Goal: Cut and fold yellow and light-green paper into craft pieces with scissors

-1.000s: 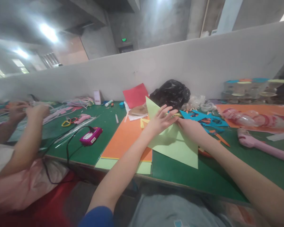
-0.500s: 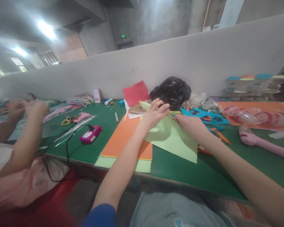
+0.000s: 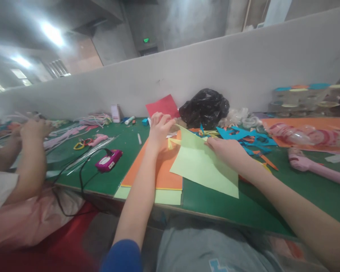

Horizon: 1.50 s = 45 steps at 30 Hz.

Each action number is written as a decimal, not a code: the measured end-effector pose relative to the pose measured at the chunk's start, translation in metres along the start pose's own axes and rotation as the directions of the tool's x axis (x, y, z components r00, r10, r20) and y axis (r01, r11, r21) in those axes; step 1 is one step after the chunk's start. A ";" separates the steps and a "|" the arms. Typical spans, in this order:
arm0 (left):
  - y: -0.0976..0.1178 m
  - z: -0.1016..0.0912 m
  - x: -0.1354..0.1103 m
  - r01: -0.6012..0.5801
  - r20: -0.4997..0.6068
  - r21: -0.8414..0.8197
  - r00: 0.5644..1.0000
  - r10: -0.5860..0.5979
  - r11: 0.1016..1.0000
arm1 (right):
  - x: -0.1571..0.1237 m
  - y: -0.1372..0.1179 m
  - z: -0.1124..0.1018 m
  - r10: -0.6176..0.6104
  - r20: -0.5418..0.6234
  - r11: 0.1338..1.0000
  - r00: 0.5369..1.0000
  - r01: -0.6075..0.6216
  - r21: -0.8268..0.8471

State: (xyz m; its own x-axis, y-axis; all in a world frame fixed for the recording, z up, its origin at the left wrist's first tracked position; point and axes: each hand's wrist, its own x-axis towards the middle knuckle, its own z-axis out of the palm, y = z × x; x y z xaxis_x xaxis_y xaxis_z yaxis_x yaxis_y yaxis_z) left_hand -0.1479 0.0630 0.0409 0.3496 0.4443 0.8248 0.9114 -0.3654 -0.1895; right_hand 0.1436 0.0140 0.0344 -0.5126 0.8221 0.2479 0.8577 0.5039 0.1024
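My right hand [image 3: 226, 149] pinches the top edge of a light green paper sheet [image 3: 204, 168], which lies tilted over the green table [image 3: 215, 204] and an orange sheet [image 3: 155, 166]. My left hand [image 3: 158, 126] is off the green sheet and reaches further back. Its fingers are curled at the far end of the orange sheet, beside a red sheet [image 3: 163, 105] and some white scraps. What the left fingers hold, if anything, is hidden.
Blue paper cut-outs [image 3: 243, 136] and a black plastic bag [image 3: 205, 107] lie behind my hands. A pink glue gun [image 3: 314, 170] lies at the right, a magenta device [image 3: 108, 160] with a black cord at the left. Another person's arms [image 3: 31, 151] work at the far left.
My left hand let go of the green sheet and moved back and left toward the red sheet. The green sheet's raised corner has dropped; my right hand still holds it.
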 end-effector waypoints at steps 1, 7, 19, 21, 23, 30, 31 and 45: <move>-0.001 0.002 0.000 -0.010 0.009 0.013 1.000 0.010 1.000 | 0.000 -0.002 -0.001 0.000 0.010 1.000 1.000 0.000 -0.007; -0.001 0.007 0.001 -0.054 0.048 0.040 0.998 0.052 0.998 | 0.001 -0.003 -0.003 0.000 0.048 1.000 0.999 0.001 -0.014; -0.025 -0.001 -0.010 0.242 -0.069 -0.006 0.968 -0.242 0.970 | -0.004 0.025 0.000 0.124 0.097 0.992 0.988 -0.121 -0.035; -0.009 -0.002 -0.005 0.225 -0.118 -0.031 0.967 -0.227 0.974 | -0.004 0.024 0.000 0.122 0.103 0.992 0.987 -0.120 -0.025; 0.012 -0.004 0.002 0.140 -0.110 -0.034 0.984 -0.143 0.990 | -0.004 0.024 0.002 0.109 0.109 0.994 0.988 -0.108 -0.018; 0.070 0.004 0.020 -0.305 0.216 -0.166 0.916 0.337 0.938 | -0.005 0.030 0.013 0.009 0.007 1.000 1.000 -0.009 -0.025; 0.073 0.005 0.021 -0.292 0.275 -0.177 0.902 0.333 0.940 | -0.005 0.031 0.015 -0.022 -0.021 0.999 1.000 0.021 -0.025; 0.034 -0.032 0.022 0.559 0.355 -0.234 0.811 -0.465 0.796 | -0.014 0.046 -0.021 0.340 -0.774 0.938 0.534 -0.246 0.242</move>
State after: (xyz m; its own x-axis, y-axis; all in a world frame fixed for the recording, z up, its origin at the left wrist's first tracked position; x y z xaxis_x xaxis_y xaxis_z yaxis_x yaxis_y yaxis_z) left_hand -0.1161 0.0341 0.0698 -0.0633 0.8208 0.5677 0.8698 -0.2335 0.4346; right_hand 0.1907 0.0201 0.0563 0.0494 0.4056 0.9127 0.9212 0.3345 -0.1985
